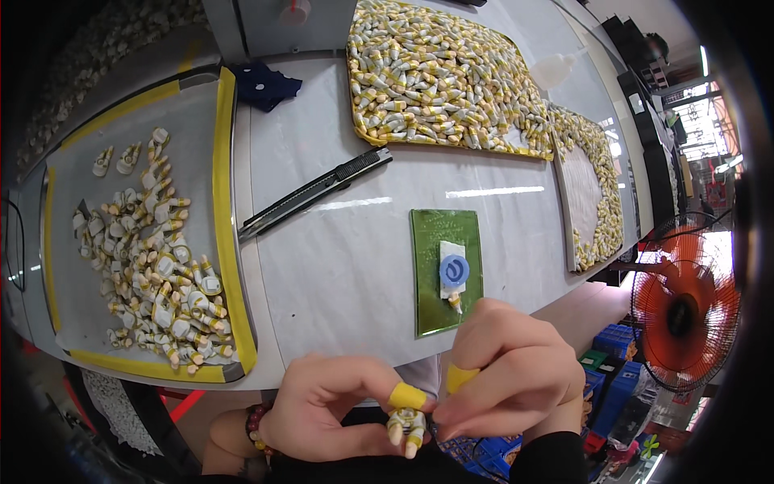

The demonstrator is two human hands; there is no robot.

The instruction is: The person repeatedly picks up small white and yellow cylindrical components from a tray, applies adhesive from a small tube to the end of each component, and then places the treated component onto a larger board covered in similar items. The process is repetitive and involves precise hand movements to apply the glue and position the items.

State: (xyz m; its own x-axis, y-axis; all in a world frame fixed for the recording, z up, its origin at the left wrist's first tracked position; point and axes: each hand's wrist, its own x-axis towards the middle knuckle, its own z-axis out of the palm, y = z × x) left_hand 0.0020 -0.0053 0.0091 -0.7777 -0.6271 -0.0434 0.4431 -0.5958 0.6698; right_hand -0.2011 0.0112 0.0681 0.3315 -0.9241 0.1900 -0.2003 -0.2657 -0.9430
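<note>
At the near edge of the table, my left hand (334,407) pinches a small white-and-yellow figurine piece (406,427) with two peach-coloured tips pointing down. Yellow tape wraps its index finger. My right hand (512,375), also with yellow tape on a finger, is closed beside the piece. Its thumb and fingertip press together at the piece's edge; whatever they hold is hidden. Just beyond the hands lies a green mat (430,302). On it sit a white block (447,251), a round blue piece (455,271) and a small white, yellow and peach part (455,302).
A yellow-taped tray (230,242) at left holds several figurine pieces. A black box cutter (322,189) lies mid-table, a dark cloth (266,86) behind it. Two trays at the back right, the larger full of small parts (435,77), the other partly filled (579,181). An orange fan (681,310) stands right.
</note>
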